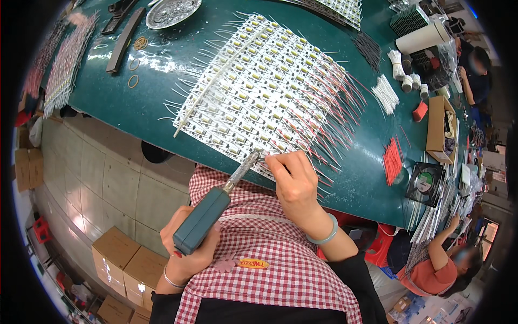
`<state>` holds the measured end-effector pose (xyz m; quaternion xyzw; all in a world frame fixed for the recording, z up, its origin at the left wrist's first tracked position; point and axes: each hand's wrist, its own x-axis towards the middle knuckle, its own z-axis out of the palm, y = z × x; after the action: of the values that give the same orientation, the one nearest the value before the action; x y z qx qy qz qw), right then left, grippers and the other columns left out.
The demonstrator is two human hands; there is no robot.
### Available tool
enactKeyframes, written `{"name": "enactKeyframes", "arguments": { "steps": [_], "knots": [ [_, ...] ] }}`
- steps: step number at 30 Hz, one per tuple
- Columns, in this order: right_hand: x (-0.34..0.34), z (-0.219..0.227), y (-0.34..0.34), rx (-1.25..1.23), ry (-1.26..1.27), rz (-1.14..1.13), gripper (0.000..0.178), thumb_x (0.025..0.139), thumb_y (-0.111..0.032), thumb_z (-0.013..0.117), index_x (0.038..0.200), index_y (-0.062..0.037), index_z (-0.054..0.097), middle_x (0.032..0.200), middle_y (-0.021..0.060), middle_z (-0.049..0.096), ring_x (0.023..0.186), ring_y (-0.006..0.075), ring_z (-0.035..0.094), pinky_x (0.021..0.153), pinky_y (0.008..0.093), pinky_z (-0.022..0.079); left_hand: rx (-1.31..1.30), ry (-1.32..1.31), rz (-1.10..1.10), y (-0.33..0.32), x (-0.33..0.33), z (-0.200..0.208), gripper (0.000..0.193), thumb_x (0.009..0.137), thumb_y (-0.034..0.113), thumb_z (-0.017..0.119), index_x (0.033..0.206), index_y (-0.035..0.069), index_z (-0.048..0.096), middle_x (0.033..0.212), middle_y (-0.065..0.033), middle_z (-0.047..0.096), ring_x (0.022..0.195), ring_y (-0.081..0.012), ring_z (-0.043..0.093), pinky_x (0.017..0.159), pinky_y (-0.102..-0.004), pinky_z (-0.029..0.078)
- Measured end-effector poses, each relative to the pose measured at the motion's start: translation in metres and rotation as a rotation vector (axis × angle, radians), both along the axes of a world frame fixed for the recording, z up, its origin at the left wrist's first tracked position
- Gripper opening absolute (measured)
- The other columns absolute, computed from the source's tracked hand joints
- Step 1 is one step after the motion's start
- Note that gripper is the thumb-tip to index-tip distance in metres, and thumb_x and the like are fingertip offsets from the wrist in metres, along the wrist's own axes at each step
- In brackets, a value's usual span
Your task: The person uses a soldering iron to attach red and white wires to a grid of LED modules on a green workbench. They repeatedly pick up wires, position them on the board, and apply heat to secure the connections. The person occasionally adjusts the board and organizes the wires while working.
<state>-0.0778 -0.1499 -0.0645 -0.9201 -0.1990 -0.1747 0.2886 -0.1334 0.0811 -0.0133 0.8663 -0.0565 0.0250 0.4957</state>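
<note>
My left hand [190,243] is wrapped round the handle of a green soldering gun [202,220]. Its metal barrel points up and right, and the tip meets the near edge of a white circuit board panel [237,100]. Rows of small yellowish components cover this panel, with white wires out of its left side and red and white wires [337,108] out of its right. My right hand [295,178] is closed in a pinch beside the tip, low over the panel's near edge. Whatever lies between its fingertips is too small to make out. Across the panel's left part lies a thin rod [216,81].
A silver dish [171,12] and brown rubber bands [134,81] lie far left on the green table [116,105]. On the right are red wires [392,162], white wires [385,94], a black fan [425,183] and a cardboard box [441,129]. Two people sit at the right.
</note>
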Motion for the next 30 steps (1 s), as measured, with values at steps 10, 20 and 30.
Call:
{"name": "enactKeyframes", "arguments": {
  "steps": [10,20,30],
  "knots": [
    [-0.001,0.0,0.001,-0.006,0.001,-0.028,0.029,0.071,0.003,0.065,0.1,0.0031,0.066,0.09,0.0101,0.06,0.079,0.0265,0.058,0.063,0.0351,0.049,-0.017,0.036,0.021,0.0,-0.003,0.004,0.022,0.071,-0.004,0.075,0.092,-0.008,0.069,0.089,-0.0166,0.069,0.076,-0.026,0.07,0.067,-0.0308,0.055],
    [-0.017,0.01,0.008,0.069,0.002,-0.028,0.028,0.071,0.004,0.067,0.099,0.0006,0.068,0.086,0.008,0.058,0.075,0.0252,0.056,0.062,0.0355,0.048,-0.002,0.073,0.012,0.014,-0.014,0.002,0.022,0.071,-0.005,0.075,0.093,-0.007,0.07,0.092,-0.0163,0.07,0.079,-0.0263,0.069,0.069,-0.0322,0.055],
    [-0.018,0.006,0.009,0.028,0.028,-0.022,0.029,0.072,0.003,0.065,0.101,0.0002,0.068,0.086,0.0086,0.059,0.077,0.0252,0.058,0.062,0.0343,0.048,-0.035,0.075,0.023,0.013,-0.018,0.003,0.022,0.071,-0.005,0.074,0.092,-0.006,0.07,0.088,-0.0149,0.069,0.076,-0.0257,0.068,0.068,-0.032,0.054]
  ]
}}
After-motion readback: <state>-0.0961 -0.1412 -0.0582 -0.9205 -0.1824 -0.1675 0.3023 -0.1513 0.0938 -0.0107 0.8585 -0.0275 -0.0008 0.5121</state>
